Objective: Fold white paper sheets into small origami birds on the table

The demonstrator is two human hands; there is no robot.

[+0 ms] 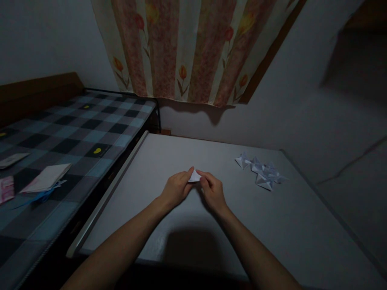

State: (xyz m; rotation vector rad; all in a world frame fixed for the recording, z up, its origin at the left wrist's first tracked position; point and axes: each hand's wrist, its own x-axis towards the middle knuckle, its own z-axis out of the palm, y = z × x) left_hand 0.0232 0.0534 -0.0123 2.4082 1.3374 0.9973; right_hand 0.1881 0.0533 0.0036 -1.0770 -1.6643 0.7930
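Observation:
Between my hands is a small piece of folded white paper (pixel 195 176), roughly triangular, held above the middle of the white table (pixel 178 155). My left hand (pixel 177 186) pinches its left side, thumb on the near face. On its right edge, the thumb and fingers of my right hand (pixel 213 191) are closed. The fingertips behind the paper are hidden. To the right on the tabletop lies a cluster of several folded white paper pieces (pixel 265 181) with pointed corners, apart from both hands.
Left of the table stands a bed with a checked cover (pixel 99 121). On it lie a white paper packet (pixel 48 177), blue-handled scissors (pixel 45 195) and a pink item (pixel 6 189). A flowered curtain (pixel 187 48) hangs at the back wall.

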